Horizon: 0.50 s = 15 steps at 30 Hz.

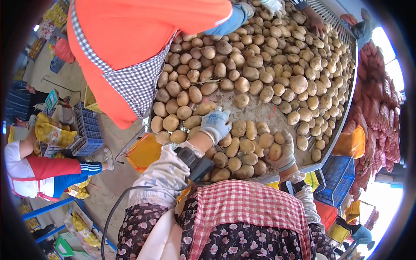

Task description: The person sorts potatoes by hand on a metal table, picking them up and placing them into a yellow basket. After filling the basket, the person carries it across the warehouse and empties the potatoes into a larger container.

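Potatoes (299,84) cover much of a metal sorting table (260,113), with a dusty bare patch near its middle. My left hand (216,123), in a pale glove with blue print, lies over the near potatoes with its fingers spread. No potato shows in its grasp. My right hand (284,152), also gloved, is at the right of the near cluster. Its fingers and thumb are apart, cupped beside a potato (275,151) and touching the pile. Between my hands lie several more potatoes (247,146). Dark devices sit on both my wrists.
A co-worker in an orange top (147,30) leans in at the left, gloved hands at the far potatoes. Another person's hand (318,27) reaches in at the far right. Blue crates (336,180) and red mesh sacks (375,117) stand right. Another worker (47,171) is left.
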### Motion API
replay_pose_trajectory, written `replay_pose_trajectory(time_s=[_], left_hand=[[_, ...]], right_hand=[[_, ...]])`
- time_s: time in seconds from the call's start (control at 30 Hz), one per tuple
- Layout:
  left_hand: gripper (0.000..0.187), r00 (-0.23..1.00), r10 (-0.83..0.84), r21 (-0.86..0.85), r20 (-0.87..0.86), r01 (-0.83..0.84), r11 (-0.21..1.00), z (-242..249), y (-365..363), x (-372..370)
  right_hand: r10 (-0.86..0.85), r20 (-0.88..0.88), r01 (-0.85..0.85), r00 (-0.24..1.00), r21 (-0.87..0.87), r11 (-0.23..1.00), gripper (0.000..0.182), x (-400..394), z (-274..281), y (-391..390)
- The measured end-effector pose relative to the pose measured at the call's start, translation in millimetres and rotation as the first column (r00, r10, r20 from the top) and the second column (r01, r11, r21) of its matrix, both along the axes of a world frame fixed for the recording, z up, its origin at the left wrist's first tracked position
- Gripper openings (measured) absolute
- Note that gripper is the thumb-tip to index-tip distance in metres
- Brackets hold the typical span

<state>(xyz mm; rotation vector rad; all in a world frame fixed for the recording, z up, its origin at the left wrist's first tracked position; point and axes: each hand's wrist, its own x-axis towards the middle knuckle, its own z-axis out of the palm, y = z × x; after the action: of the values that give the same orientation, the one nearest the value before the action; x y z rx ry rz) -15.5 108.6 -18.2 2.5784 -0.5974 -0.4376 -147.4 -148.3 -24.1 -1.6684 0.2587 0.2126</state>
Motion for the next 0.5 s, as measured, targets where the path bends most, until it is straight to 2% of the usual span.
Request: replay_pose_trajectory(time_s=[0.03, 0.07, 0.1, 0.13, 0.2, 0.23, 0.27, 0.3, 0.33, 0.37, 0.4, 0.43, 0.47, 0.5], left_hand=[[0.038, 0.999, 0.052, -0.141, -0.010, -0.052, 0.989, 3.1, -1.7, 2.9], [0.038, 0.998, 0.058, -0.143, -0.003, -0.058, 0.988, 7.2, -6.4, 2.1], [0.038, 0.991, 0.049, -0.492, 0.121, 0.017, 0.871, 11.1, -13.8, -4.8], [0.038, 0.970, 0.080, -0.761, 0.228, 0.126, 0.636, 16.3, -21.3, -15.9], [0.037, 0.925, -0.142, -0.710, 0.352, 0.363, 0.604, 29.4, -36.6, -32.8], [0.044, 0.881, -0.113, -0.629, 0.459, 0.412, 0.659, 23.7, -46.7, -41.5], [0.044, 0.882, -0.105, -0.629, 0.460, 0.407, 0.662, 14.5, -44.0, -38.0], [0.048, 0.903, -0.039, -0.576, 0.429, 0.306, 0.757, 17.2, -33.2, -29.6], [0.052, 0.913, 0.030, -0.511, 0.407, 0.200, 0.836, 22.6, -19.6, -17.6], [0.056, 0.904, 0.152, -0.343, 0.399, -0.007, 0.939, 51.5, -1.9, -1.0], [0.056, 0.904, 0.149, -0.336, 0.401, -0.005, 0.942, 32.5, 10.7, -0.6], [0.054, 0.822, 0.168, -0.189, 0.544, -0.075, 0.979, -3.0, 20.5, -4.2], [0.052, 0.718, 0.161, -0.053, 0.677, -0.170, 0.984, -21.8, 24.6, -7.6], [0.052, 0.714, 0.162, -0.052, 0.681, -0.173, 0.984, -20.1, 24.5, -13.7]], right_hand=[[-0.040, -0.157, 0.106, 0.987, 0.439, 0.892, 0.066, 8.5, 28.7, 14.1], [-0.004, -0.313, 0.255, 0.950, 0.764, 0.593, 0.070, 15.4, 53.2, 28.1], [0.004, -0.321, 0.256, 0.947, 0.763, 0.594, 0.077, 16.0, 66.2, 39.2], [0.001, -0.327, 0.263, 0.945, 0.763, 0.591, 0.077, 11.2, 60.9, 37.8], [0.029, -0.299, 0.247, 0.954, 0.836, 0.489, 0.077, 4.2, 48.5, 31.6], [0.035, -0.299, 0.244, 0.954, 0.836, 0.492, 0.077, 5.5, 54.9, 36.1], [0.047, -0.186, 0.149, 0.981, 0.892, 0.427, 0.070, 6.5, 64.1, 41.5], [0.050, -0.072, 0.049, 0.996, 0.933, 0.357, 0.063, 7.3, 69.1, 45.0], [0.057, -0.067, 0.043, 0.996, 0.934, 0.354, 0.063, 6.9, 64.5, 42.7], [-0.025, 0.012, 0.014, 1.000, 0.540, 0.842, 0.057, 3.3, 55.8, 36.7], [-0.049, 0.124, 0.058, 0.991, -0.067, 0.996, 0.051, -1.4, 47.2, 30.8], [-0.001, 0.225, 0.148, 0.974, -0.642, 0.752, 0.046, -3.4, 43.3, 28.0], [0.004, 0.230, 0.148, 0.973, -0.641, 0.754, 0.046, 0.3, 54.4, 28.9], [-0.205, 0.062, 0.192, 0.977, 0.174, 0.966, 0.039, 3.3, 74.5, 31.7]])
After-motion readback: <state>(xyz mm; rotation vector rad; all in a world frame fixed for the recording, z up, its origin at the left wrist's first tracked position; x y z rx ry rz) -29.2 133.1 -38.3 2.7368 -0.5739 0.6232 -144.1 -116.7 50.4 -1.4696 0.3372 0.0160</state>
